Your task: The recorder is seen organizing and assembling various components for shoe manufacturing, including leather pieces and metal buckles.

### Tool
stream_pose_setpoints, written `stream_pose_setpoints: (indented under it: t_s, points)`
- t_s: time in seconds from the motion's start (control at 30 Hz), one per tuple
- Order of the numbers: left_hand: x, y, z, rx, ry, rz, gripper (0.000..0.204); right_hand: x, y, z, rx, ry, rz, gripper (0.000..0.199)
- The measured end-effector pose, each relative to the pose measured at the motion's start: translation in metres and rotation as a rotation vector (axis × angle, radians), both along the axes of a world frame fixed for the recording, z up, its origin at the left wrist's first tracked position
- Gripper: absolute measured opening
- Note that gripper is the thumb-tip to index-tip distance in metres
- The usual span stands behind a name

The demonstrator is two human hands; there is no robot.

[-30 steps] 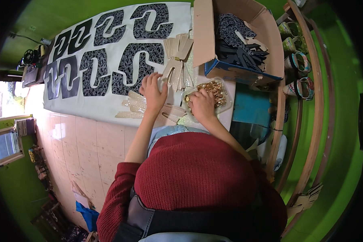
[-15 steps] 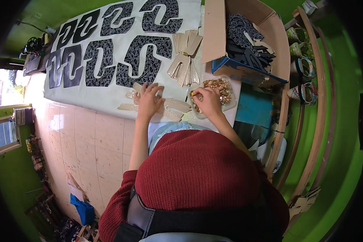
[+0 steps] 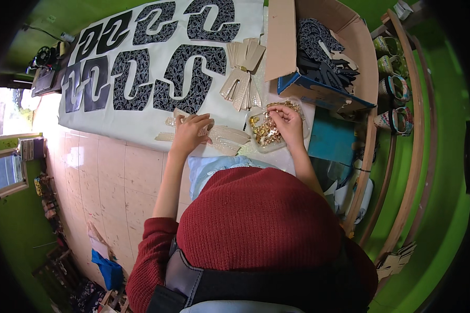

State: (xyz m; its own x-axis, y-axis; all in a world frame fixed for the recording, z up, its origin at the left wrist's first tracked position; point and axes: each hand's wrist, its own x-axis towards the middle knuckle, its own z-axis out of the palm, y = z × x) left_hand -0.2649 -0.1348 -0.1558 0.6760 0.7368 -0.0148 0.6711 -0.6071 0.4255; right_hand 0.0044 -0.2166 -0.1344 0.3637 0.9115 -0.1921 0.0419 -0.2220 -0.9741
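My left hand [image 3: 189,134] curls over a loose group of cream, crocodile-textured strips [image 3: 230,134] at the table's near edge. Its fingers bend round one strip, though the hand partly hides the grip. My right hand [image 3: 289,123] reaches into a clear plastic tub [image 3: 270,149] of small shiny gold metal pieces [image 3: 266,131]. Thumb and fingertips are pinched together near the tub's far side; whatever lies between them is too small to make out. Beyond the tub lies a tied bundle of similar cream strips [image 3: 244,68].
Black patterned S-shaped cutouts [image 3: 190,78] lie in rows across the pale table cover [image 3: 141,121]. An open cardboard box [image 3: 283,39] holding dark cutouts [image 3: 318,57] stands at the back right. Wooden shelving [image 3: 413,99] with small woven bags [image 3: 394,119] runs along the right side.
My right hand has moved from the tub's left part to its far right, uncovering gold pieces. My left hand's spread fingers have curled in over the strips.
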Motion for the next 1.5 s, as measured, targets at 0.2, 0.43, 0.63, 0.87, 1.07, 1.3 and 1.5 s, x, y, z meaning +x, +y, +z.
stream_pose_setpoints:
  t_s: [0.2,0.43,0.63,0.87,1.07,1.3,1.5]
  points:
    - [-0.003,0.005,0.014,0.079,0.008,-0.048,0.054,0.003,0.001,-0.015,0.064,0.044,-0.082,0.012]
    - [-0.007,0.010,0.026,-0.123,0.142,-0.048,0.035,0.008,-0.004,-0.005,-0.026,0.203,-0.137,0.014]
    - [-0.012,0.021,0.043,-0.438,-0.063,0.074,0.022,0.006,-0.007,0.003,-0.043,0.237,-0.034,0.022]
    - [0.018,0.027,0.050,-0.749,-0.655,0.245,0.020,0.004,-0.003,0.017,0.049,0.289,0.100,0.027]
    - [0.057,0.020,0.068,-0.856,-1.032,0.287,0.021,0.001,0.004,0.051,0.174,0.397,0.111,0.029]
    - [0.096,0.000,0.102,-0.865,-1.138,0.249,0.017,-0.007,0.014,0.090,0.251,0.492,0.099,0.021]
    - [0.107,-0.019,0.122,-0.807,-1.287,0.291,0.019,-0.032,0.016,0.111,0.472,0.242,0.028,0.014]
